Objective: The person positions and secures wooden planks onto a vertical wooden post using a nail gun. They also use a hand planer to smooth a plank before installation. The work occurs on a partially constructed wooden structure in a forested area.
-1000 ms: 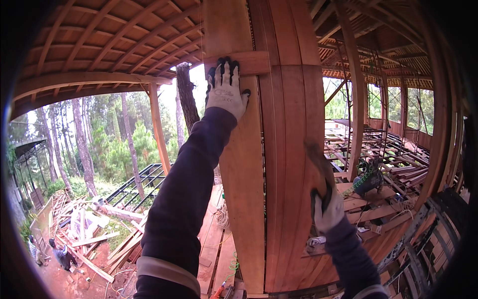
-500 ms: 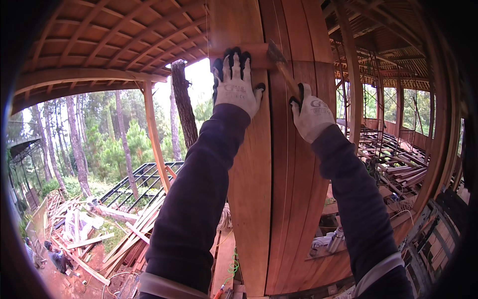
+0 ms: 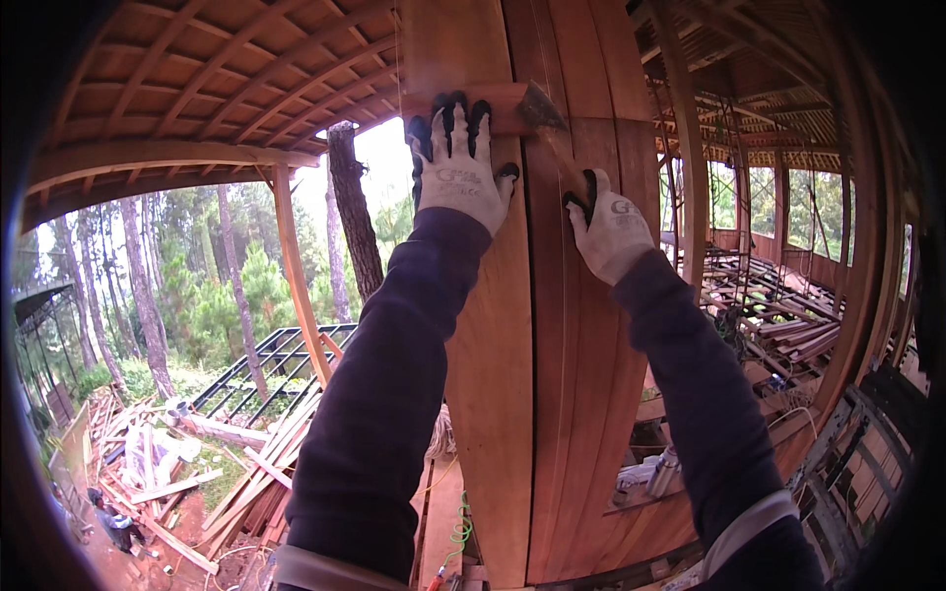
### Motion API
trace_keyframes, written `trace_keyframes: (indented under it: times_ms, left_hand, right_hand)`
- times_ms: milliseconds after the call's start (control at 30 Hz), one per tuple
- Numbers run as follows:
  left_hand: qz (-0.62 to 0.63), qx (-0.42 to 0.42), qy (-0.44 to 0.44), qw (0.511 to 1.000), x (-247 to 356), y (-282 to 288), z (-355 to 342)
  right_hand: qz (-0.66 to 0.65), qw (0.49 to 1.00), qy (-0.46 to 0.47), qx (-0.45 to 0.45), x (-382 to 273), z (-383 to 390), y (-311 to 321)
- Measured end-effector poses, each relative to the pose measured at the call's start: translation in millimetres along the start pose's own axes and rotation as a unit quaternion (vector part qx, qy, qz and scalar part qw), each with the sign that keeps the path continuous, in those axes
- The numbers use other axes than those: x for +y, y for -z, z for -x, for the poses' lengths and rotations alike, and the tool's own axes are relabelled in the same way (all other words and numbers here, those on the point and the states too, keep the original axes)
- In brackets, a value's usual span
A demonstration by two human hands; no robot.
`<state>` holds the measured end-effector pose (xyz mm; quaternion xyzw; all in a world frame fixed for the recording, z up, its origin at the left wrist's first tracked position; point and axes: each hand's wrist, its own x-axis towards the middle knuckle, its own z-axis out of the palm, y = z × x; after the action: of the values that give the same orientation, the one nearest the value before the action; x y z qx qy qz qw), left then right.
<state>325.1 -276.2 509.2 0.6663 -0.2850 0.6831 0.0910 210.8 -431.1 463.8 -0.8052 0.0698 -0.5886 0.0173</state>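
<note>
My left hand, in a white glove with black fingertips, lies flat with fingers stretched up over a short wooden block. The block sits crosswise against a tall panel of reddish-brown planks. In a matching glove, my right hand is closed round the handle of a hammer. The hammer's head is at the right end of the block; whether they touch I cannot tell. A thin string runs down the planks.
A green coiled hose hangs below the panel. Far below on the left lie heaps of timber, near a person and a black metal frame. A rough trunk rises beyond my left arm. More stacked wood lies at the right.
The whole view has shifted slightly, so panel and hands sit a little further left. The hammer head is tilted a bit differently at the block's end. My left hand stays on the block.
</note>
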Motion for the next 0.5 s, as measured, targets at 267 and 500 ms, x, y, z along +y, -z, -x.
trace_keyframes:
  times_ms: [267,500]
  left_hand:
    - [-0.019,-0.006,0.008,1.000,-1,3,-2]
    - [-0.018,-0.016,0.008,1.000,1,3,-2]
  right_hand:
    - [-0.152,0.984,0.041,0.086,0,1,0]
    - [-0.021,0.999,-0.014,0.038,-2,-4,21]
